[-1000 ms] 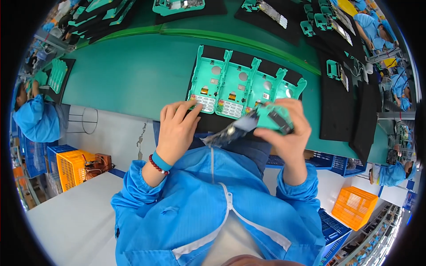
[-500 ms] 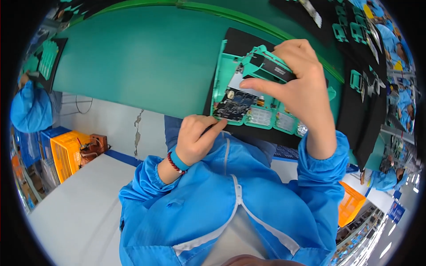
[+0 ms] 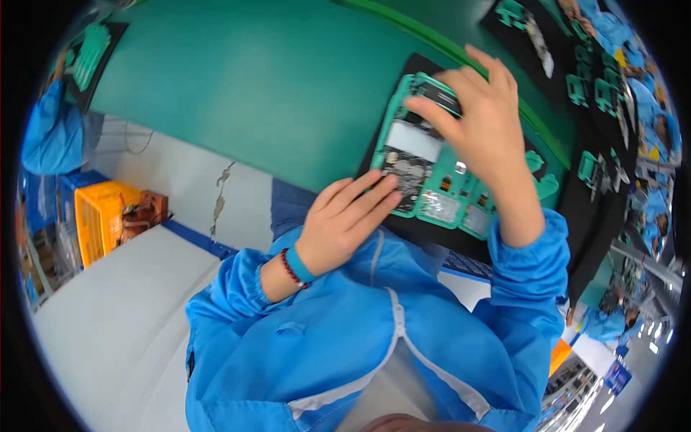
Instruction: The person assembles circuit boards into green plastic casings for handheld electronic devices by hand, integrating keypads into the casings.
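Note:
A black circuit board (image 3: 407,171) with a white panel (image 3: 415,140) and a black label block (image 3: 439,95) lies in the left bay of a light-green tray (image 3: 385,137). My left hand (image 3: 345,219) is open, its stretched fingers resting on the board's near left part and the tray edge. Over the far end of the board is my right hand (image 3: 482,119), thumb apart from the fingers, open. Its thumb is by the label block; whether it touches is unclear. To the right, the same tray holds silvery clear-wrapped pieces (image 3: 440,207).
A black mat (image 3: 425,230) lies under the tray on the green table (image 3: 252,93). Green frames (image 3: 604,93) and other parts lie on black mats at the right. A green rail (image 3: 410,32) runs along the far side. Co-workers in blue sit at left and right.
The board assembly, tilted up in my right hand before, now lies flat in the tray. My right hand's grip has loosened. My left hand has moved from the tray's near corner onto the board, its fingers stretched.

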